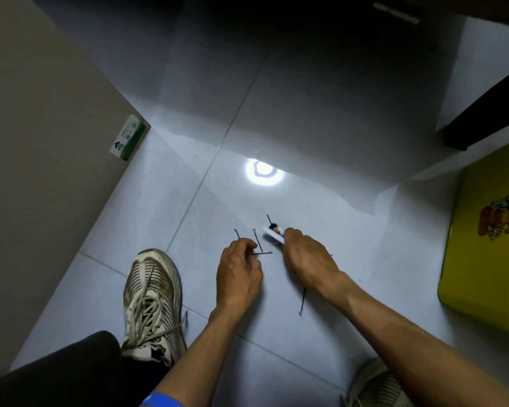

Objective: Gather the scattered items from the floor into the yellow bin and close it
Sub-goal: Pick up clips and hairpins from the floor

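Two hands low over pale grey floor tiles [321, 118], glossy, crossed by thin grout lines, one bright lamp reflection [263, 172] ahead. Left hand [238, 273] pinching a black hairpin [262, 253]; right hand [307, 254] gripping a small white tube-like item [272, 232], too blurred to name. More hairpins [257, 240] loose on the tiles between and near the hands. Yellow bin [488, 239] at far right, lid shut, well apart from the pins. Beige wall at left, green-and-white box [129, 137] at its foot. Dark furniture leg [482, 113] upper right. Worn sneaker [152, 301] beside the left hand.

left hand [238, 274] pinches hairpin [262, 253] | right hand [307, 254] grips small tube [274, 232] | yellow bin [488, 239] right
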`<state>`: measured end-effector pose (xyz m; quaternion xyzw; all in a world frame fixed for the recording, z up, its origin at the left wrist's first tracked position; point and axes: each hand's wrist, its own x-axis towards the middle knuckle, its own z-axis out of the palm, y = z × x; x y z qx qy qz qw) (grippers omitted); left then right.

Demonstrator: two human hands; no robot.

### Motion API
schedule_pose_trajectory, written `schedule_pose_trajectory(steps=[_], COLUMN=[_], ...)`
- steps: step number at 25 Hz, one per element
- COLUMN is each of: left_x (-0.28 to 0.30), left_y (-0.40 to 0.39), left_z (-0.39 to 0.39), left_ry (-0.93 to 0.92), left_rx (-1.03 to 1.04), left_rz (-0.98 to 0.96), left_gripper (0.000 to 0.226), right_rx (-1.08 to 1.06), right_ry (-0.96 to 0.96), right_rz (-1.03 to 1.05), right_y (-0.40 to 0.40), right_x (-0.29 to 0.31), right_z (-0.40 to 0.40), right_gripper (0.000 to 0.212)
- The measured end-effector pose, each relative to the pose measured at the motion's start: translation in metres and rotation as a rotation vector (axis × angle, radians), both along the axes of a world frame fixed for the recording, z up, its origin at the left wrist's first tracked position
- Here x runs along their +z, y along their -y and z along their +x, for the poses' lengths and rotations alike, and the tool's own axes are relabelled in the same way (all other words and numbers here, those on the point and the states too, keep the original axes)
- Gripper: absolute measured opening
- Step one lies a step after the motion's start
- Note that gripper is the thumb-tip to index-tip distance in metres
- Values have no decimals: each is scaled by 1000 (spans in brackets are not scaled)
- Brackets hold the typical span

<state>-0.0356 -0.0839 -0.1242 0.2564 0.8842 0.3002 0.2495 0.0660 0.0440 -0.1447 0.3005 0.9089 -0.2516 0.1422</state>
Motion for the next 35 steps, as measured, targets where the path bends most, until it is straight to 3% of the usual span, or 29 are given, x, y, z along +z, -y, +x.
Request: schedule_pose_trajectory(steps=[3,7,10,13,15,17,19,24,28,30,33,35], left_x=[15,51,88,117,131,138,141,139,134,123,90,60], left_y=[-8,-41,-80,-109,-120,-125,-127,-118,-101,-87,-60,-37], left_z=[5,33,80,126,154,174,184,170,145,125,83,53], left_ry=[69,167,232,261,280,280,271,262,266,292,290,218], left_rx=[92,110,16,-90,-155,-206,-221,-168,-102,-41,66,126], left_rz=[69,170,270,321,332,322,313,275,212,179,81,-39], left_gripper=[22,24,22,20,19,17,17,18,17,18,21,27], right_rx=[-389,-871,-1054,-1154,-1233,-1279,-1346,-1294,-1064,-930,-734,-513], right_ry=[-202,-609,-908,-1082,-974,-700,-551,-530,-635,-611,-434,-171], right_rz=[-573,-1056,-1174,-1006,-709,-397,-266,-237,-60,-176,-374,-353], right_y=[-11,-16,-37,-66,-87,-105,-118,-111,-80,-62,-30,-5], right_x=[19,82,148,202,226,234,233,234,224,204,158,113], right_z=[23,68,115,176,222,258,278,263,208,166,113,91], right_gripper=[22,20,17,17,22,28,28,30,30,30,27,31])
